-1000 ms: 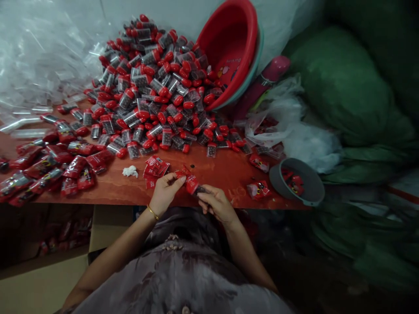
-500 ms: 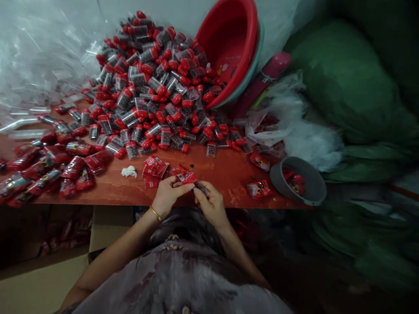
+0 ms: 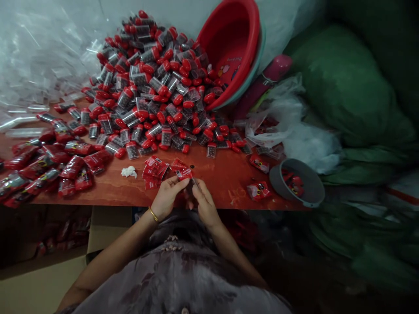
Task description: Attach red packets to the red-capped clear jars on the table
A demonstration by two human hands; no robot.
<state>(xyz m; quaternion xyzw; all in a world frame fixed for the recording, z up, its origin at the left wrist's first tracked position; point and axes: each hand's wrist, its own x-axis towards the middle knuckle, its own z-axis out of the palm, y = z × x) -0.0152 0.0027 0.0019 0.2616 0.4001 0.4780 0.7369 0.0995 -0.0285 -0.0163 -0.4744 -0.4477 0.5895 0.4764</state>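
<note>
One cardboard box [image 3: 109, 224] down low, red packets [image 3: 63, 231] inside. Left hand [image 3: 166, 198] pinches one red wrapper [image 3: 183, 171] above the surface [image 3: 222, 174], right hand [image 3: 206, 207] gripping its near end. One grey bowl [image 3: 278, 183] holds red bits [image 3: 296, 181]; two basins [image 3: 254, 30] tilted behind.

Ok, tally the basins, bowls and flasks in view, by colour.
Red round plastic basin: 1
Pale teal plastic basin: 1
Grey round bowl: 1
Pink cylindrical flask with a shiny band: 1
Total: 4
</note>
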